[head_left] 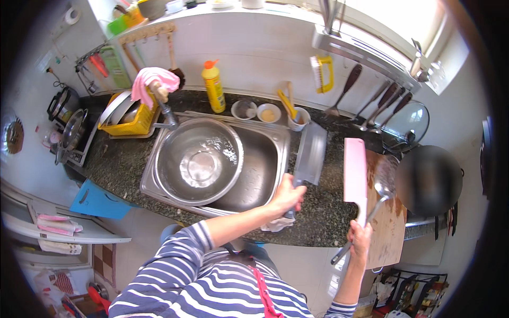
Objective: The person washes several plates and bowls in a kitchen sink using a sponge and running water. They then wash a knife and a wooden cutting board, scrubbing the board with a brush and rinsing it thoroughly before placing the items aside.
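My left hand [287, 195] is closed around the dark handle of a broad-bladed cleaver [312, 153], its grey blade slightly blurred above the countertop right of the sink. In my right hand [360, 238] are a pink-bladed knife [355, 169] with a white lower part, pointing away from me, and a metal slotted spatula [385, 179] with a dark handle end. Both cross the left side of the wooden cutting board [383, 250]. A large steel basin [199, 161] holding water sits over the left part of the sink [258, 171]. A pale cloth [277, 224] lies near my left hand.
Behind the sink stand a yellow bottle [214, 87], small white bowls [269, 113] and a cup with brushes [298, 119]. A yellow dish basket [131, 123] is at left. Utensils hang from the wall rack [370, 55]. A glass lid [407, 125] leans at back right.
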A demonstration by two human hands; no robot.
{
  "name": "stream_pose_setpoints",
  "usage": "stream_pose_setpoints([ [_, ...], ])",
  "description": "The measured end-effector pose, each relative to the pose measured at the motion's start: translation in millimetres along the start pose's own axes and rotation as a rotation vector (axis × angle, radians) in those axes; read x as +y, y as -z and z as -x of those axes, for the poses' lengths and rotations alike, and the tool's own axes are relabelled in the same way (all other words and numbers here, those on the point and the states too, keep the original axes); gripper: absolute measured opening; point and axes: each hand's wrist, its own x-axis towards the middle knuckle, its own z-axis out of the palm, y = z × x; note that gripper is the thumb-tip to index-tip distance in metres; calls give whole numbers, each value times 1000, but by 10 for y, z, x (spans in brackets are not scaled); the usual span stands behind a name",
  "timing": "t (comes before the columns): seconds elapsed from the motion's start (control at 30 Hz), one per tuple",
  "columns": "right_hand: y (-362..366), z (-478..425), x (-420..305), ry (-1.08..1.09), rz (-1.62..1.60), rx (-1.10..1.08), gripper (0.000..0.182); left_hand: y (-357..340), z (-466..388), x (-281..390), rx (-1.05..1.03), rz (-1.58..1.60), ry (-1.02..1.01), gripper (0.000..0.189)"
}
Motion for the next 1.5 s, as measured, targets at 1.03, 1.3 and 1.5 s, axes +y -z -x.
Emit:
stream_pose_setpoints([
  [1.03,-4439,644,1141,-736,-28,-431,23,2972,580,-236,444,-872,184,45],
  [1.3,-4297,608,1286,-462,269,-546,42,3018,591,-405,394,-1023,152,46],
  [1.5,-4054,366,1434,-103,802,-651,46,3150,629,-414,343,-1221,104,45],
])
